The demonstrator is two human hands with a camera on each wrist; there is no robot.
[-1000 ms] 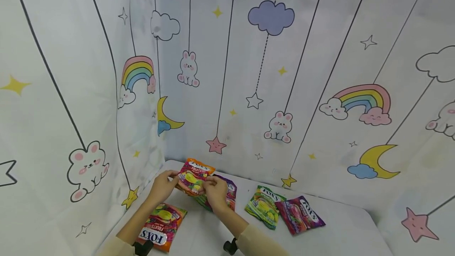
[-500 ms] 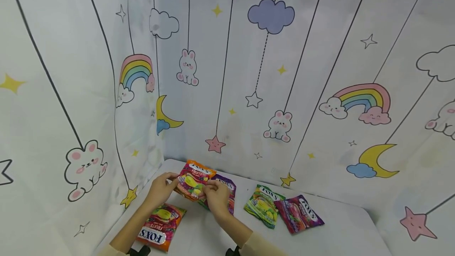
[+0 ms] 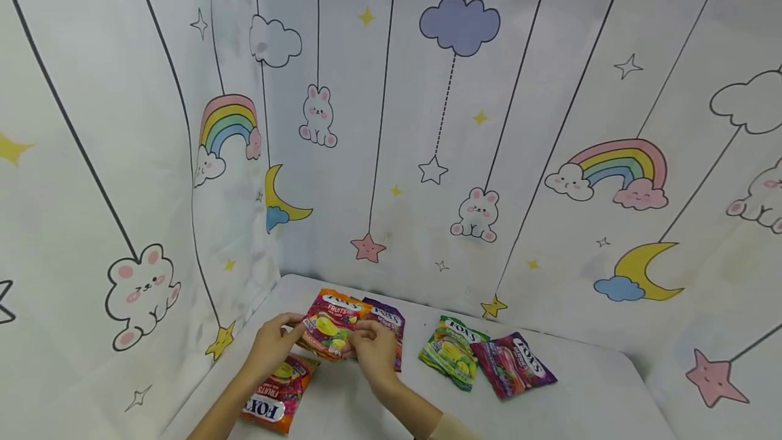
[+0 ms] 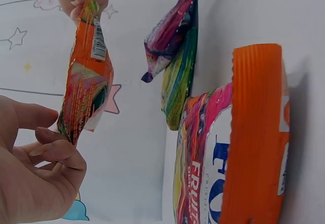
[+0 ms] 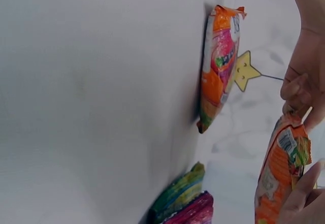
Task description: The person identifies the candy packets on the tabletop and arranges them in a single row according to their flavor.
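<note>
An orange and red candy bag (image 3: 332,326) marked Fox's Fruits hangs between both hands, tilted above the table. My left hand (image 3: 273,347) pinches its left edge. My right hand (image 3: 374,353) pinches the lower right edge. In the left wrist view, the held bag (image 4: 87,82) shows its barcode side, and the left thumb and fingers close on its edge. Partly hidden behind it on the table lies a purple Fox's bag (image 3: 394,328). A second orange Fruits bag (image 3: 277,399) lies below my left hand, its lettering upside down to the head view.
To the right on the white table (image 3: 586,399) are a green Fox's bag (image 3: 453,353) and another purple Fox's bag (image 3: 514,365), touching at their edges. Cartoon-printed white cloth walls (image 3: 415,223) stand along the table's back and left.
Both hands have lowered the held candy bag a little toward the table, and more of the purple bag behind it shows. The head view has shifted slightly. The other bags lie as before.
</note>
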